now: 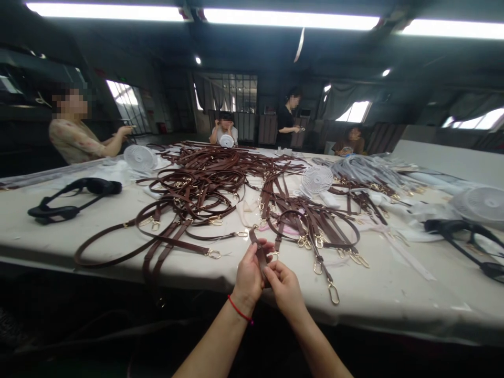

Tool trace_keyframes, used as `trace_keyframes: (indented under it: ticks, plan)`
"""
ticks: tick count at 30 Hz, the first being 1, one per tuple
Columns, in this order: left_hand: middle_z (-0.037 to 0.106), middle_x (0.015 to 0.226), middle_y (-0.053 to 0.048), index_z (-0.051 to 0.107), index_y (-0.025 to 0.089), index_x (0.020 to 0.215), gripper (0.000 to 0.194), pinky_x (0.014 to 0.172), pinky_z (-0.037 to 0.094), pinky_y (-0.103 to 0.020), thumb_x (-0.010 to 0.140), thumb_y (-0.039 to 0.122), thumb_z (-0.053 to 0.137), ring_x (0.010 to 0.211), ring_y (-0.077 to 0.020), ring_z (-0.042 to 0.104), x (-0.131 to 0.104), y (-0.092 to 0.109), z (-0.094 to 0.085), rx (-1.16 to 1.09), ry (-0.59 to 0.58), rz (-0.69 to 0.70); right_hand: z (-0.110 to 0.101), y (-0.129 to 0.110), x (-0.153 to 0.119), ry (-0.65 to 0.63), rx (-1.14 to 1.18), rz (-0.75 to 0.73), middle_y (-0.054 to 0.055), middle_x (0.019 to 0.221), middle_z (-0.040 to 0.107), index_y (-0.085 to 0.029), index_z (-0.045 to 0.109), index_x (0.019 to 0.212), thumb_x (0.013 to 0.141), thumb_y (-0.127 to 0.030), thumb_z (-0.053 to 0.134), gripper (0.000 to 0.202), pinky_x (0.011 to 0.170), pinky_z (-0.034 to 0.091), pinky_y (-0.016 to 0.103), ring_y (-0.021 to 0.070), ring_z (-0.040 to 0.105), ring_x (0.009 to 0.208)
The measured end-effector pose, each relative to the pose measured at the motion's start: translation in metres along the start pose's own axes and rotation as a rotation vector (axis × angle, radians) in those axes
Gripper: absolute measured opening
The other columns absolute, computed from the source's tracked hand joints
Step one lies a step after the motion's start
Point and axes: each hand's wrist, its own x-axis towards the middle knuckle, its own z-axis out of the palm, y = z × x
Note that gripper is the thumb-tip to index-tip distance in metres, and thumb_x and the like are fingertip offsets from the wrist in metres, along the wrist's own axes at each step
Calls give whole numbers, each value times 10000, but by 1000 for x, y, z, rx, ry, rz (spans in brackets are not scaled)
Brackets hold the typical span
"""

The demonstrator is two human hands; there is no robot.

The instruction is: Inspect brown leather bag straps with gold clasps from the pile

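Near the table's front edge, my left hand (249,270) is closed around a brown leather strap (259,253), with a red string bracelet (239,310) on that wrist. The strap's upper end, with a small metal fitting, sticks up past my left fingers. My right hand (285,286) pinches the lower part of the same strap between thumb and fingers. Its lowest part is hidden by my hands. To the left lies a looped brown strap (173,243) with a gold clasp (214,254). Several more straps with gold clasps (333,293) lie to the right.
A large heap of brown straps (220,163) covers the table's middle. Small white fans (317,180) stand among them. Black headsets (71,202) lie at both sides. Grey wrapped straps (366,170) are at the back right. Several people, one a seated person (82,131) at left, are around the table.
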Motion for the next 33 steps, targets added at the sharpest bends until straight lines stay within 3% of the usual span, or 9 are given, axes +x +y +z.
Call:
trace_keyframes:
  ticks: [5,7,9,12,17,20,23,28,33]
  plan:
    - [640,905,-57,537,169,1129,293,408,287,-183,886,331,523,606,-117,555,-4,1,0,102,-79,2,-6,4,13,52,-11,-9,0,630,531,-133,542,799,843,-417,624,299,547,353,214,97,467,569]
    - [645,895,-71,539,147,1103,264,463,374,-194,886,295,509,638,-129,581,-2,4,-1,81,-70,-8,-8,0,17,29,-10,-2,-8,606,505,-135,530,782,839,-427,624,313,515,312,209,84,425,536]
    - [658,887,-104,545,113,1042,213,658,492,-244,887,244,481,756,-162,631,1,6,-2,4,-46,-29,-10,-5,20,-74,41,66,-17,590,480,-136,523,784,817,-448,641,335,497,299,209,80,408,512]
    - [674,896,-127,542,108,1010,171,858,488,-311,877,202,487,862,-192,651,3,5,-4,-94,-40,-67,-13,-9,23,-183,85,148,-33,575,433,-139,518,797,800,-450,653,339,472,276,204,73,374,485]
    - [683,936,-141,552,120,959,178,900,466,-349,896,282,510,887,-212,651,1,0,-4,-96,-29,-46,-10,1,24,-39,-132,57,-27,581,418,-149,498,753,824,-417,602,296,442,277,199,77,368,482]
    - [681,911,-122,579,123,903,216,917,449,-338,870,336,576,887,-201,636,1,0,-3,-23,-44,32,-9,4,24,-67,-137,93,-21,576,433,-156,473,721,802,-404,599,290,436,298,205,83,389,473]
    - [668,867,-94,617,114,879,157,904,441,-305,819,259,620,870,-178,616,3,1,-3,34,-67,99,-10,-2,25,-68,-54,145,-38,547,414,-162,459,717,775,-419,613,305,413,285,206,74,357,429]
    - [649,862,-84,655,106,873,162,861,441,-287,805,251,629,837,-161,585,5,2,-1,68,-109,54,-21,-15,27,-113,7,118,-46,534,399,-159,453,715,781,-427,629,328,421,246,199,62,325,434]
    - [657,978,-125,652,100,828,209,972,404,-345,817,306,622,934,-195,585,8,-3,1,118,-136,65,-27,-21,29,-112,-77,38,-35,569,411,-154,451,713,823,-416,604,322,454,268,203,67,342,479]
